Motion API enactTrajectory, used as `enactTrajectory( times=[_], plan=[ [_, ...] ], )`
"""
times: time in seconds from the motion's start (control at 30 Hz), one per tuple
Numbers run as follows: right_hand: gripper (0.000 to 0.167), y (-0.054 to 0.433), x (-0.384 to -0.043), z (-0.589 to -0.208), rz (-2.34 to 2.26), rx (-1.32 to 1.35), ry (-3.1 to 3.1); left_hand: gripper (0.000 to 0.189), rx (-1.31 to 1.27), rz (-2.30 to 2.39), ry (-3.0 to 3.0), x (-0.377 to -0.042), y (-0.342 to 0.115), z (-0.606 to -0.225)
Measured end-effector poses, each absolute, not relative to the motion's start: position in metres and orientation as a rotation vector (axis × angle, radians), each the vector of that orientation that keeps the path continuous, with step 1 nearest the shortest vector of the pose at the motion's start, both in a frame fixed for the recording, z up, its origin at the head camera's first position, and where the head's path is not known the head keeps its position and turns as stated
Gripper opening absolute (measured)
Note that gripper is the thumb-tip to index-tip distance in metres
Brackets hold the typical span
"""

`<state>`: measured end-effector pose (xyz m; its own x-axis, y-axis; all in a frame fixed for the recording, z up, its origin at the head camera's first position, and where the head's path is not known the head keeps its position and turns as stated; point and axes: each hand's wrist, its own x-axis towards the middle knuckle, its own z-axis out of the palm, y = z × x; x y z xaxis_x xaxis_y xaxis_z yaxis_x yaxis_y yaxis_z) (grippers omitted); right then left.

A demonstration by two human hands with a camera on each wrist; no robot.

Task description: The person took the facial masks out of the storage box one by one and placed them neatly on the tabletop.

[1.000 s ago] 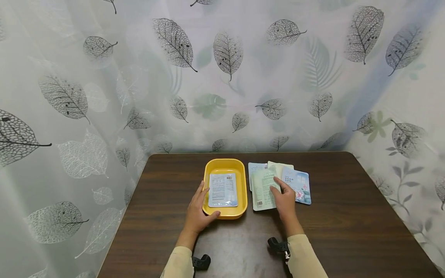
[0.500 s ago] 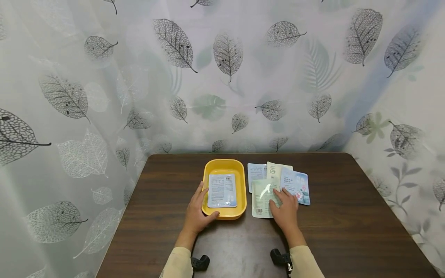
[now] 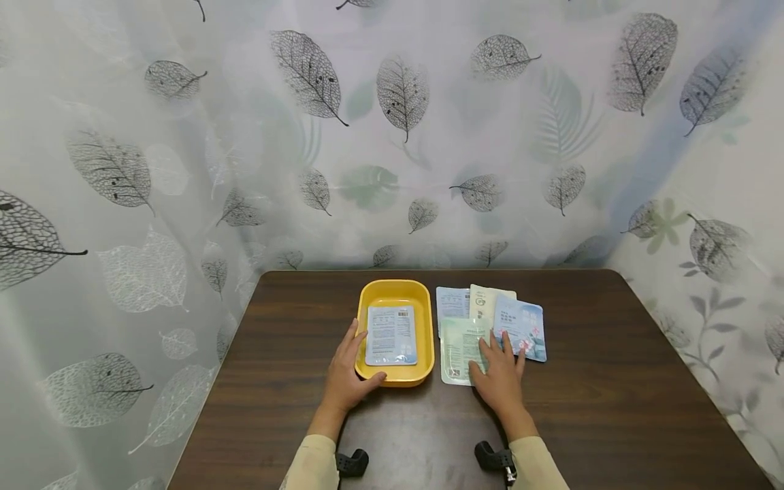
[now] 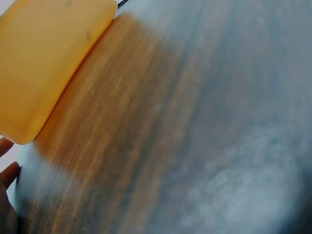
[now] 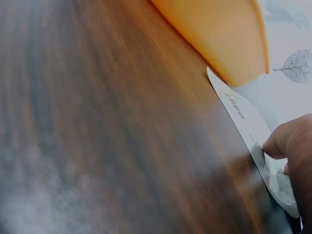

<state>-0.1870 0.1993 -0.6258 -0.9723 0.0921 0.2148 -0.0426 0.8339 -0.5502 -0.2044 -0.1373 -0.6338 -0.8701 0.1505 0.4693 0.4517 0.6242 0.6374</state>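
My left hand [image 3: 346,374] rests at the near left corner of the yellow tray [image 3: 426,367], fingers along its left side and thumb at the front rim. A pale blue sheet mask packet [image 3: 390,335] lies in the tray, its printed text side up. To the right, my right hand [image 3: 501,381] lies with spread, fairly straight fingers on the right part of a light green packet [image 3: 461,347]. In the right wrist view, the thumb [image 5: 280,141] touches this packet [image 5: 239,107] near its edge. Two fingertips [image 4: 9,175] show beside the tray [image 4: 53,63] in the left wrist view.
Behind the green packet, several others overlap: a pale blue one [image 3: 451,299], a cream one [image 3: 486,299] and a blue flowered one [image 3: 522,327]. All lie on the dark wooden table [image 3: 612,381]. A leaf-patterned curtain [image 3: 392,170] hangs behind it.
The green packet has come down towards the near edge and shifted slightly left, uncovering more of the cream one. My right hand's fingers have spread from a thumb-and-finger hold. My left hand stays put.
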Motion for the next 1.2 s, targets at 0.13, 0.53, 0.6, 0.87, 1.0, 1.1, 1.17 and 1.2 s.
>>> enactTrajectory(
  times=[0.13,0.53,0.6,0.87,1.0,1.1,1.17,1.2],
  plan=[
    [0.059,0.1985,-0.1881,-0.6269,0.771,-0.017,-2.835,0.091,-0.491,-1.102,-2.462,-0.2048,-0.1381,-0.6338],
    [0.060,0.1981,-0.1874,-0.6274,0.753,-0.017,-2.853,0.089,-0.473,-1.116,-2.472,-0.2042,-0.1368,-0.6344],
    [0.060,0.1982,-0.1876,-0.6270,0.759,-0.018,-2.860,0.089,-0.471,-1.116,-2.471,-0.2044,-0.1366,-0.6345],
    [0.061,0.1990,-0.1884,-0.6256,0.791,-0.018,-2.889,0.090,-0.467,-1.113,-2.482,-0.2057,-0.1366,-0.6357],
    [0.061,0.1995,-0.1890,-0.6264,0.795,-0.018,-2.886,0.090,-0.468,-1.125,-2.480,-0.2055,-0.1363,-0.6349],
    [0.061,0.2001,-0.1897,-0.6272,0.797,-0.013,-2.879,0.090,-0.471,-1.124,-2.473,-0.2053,-0.1362,-0.6345],
    [0.061,0.2004,-0.1899,-0.6274,0.798,-0.009,-2.871,0.089,-0.474,-1.118,-2.471,-0.2052,-0.1363,-0.6342],
    [0.061,0.2004,-0.1900,-0.6276,0.799,-0.009,-2.867,0.089,-0.473,-1.117,-2.472,-0.2051,-0.1363,-0.6339]
  ],
)
